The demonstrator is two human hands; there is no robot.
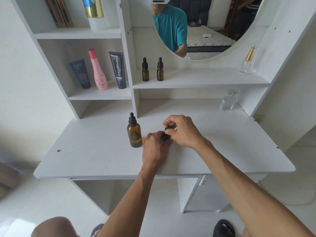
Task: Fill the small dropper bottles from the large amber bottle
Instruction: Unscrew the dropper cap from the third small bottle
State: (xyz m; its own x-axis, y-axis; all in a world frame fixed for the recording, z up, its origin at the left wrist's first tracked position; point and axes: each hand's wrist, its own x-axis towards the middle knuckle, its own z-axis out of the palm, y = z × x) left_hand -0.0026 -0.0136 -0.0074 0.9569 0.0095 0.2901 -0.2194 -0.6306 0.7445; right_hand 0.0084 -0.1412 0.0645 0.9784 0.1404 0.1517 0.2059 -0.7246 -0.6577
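Knee and sandals at bottom edge, forearms running up to centre frame. Both hands together over mid-bench. Left hand wrapped round a small dropper bottle, mostly hidden, base looks to be on or just above the bench. Right hand pinches its black dropper cap from above. Can't tell if the cap is being unscrewed or tightened, or whether there's liquid inside.

Large amber bottle upright just left of the left hand, near but not touching as far as I can see. Its dropper cap is on. Liquid looks low, bottom part only.

Two more small dropper bottles on the shelf above centre, under the mirror, both capped, side by side. Fill level unreadable from here.

Progress, my read: early or mid. One small bottle in hand, two on the shelf in unknown state, and the big bottle shut, so no transfer happening right now. At minimum the in-hand one needs finishing, maybe all three.

Clutter: tubes and a pink bottle on the left shelf, clear glass perfume bottle at right on the bench, well apart from the work.
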